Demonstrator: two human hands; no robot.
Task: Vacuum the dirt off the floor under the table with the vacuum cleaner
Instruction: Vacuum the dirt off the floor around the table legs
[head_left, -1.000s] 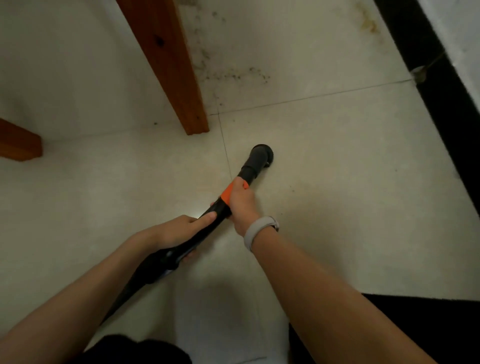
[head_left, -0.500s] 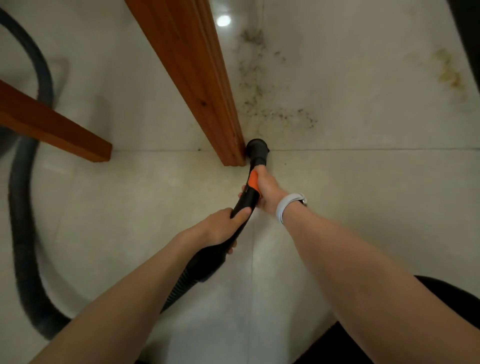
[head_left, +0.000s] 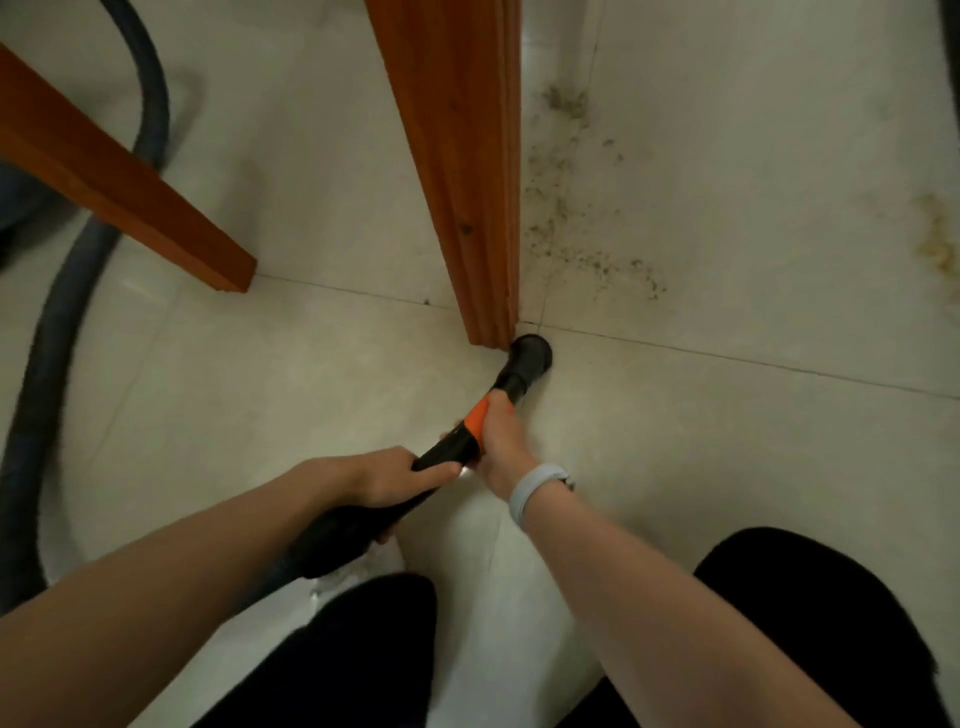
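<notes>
A black vacuum wand with an orange collar ends in a round black nozzle (head_left: 530, 356) that sits on the pale tiled floor right at the foot of a wooden table leg (head_left: 467, 171). My right hand (head_left: 501, 441) grips the wand at the orange collar. My left hand (head_left: 387, 480) grips the thicker black part farther back. Dark specks of dirt (head_left: 587, 249) lie scattered on the tile beyond the nozzle, to the right of the leg.
A second wooden leg (head_left: 119, 187) slants in from the left. The grey vacuum hose (head_left: 57, 317) curves along the left side of the floor. A yellowish stain (head_left: 937, 239) marks the tile at far right. My dark-clad knees fill the bottom.
The nozzle has gone from open floor up to the foot of the table leg and stays there. The view has closed in, with my knees now in frame.
</notes>
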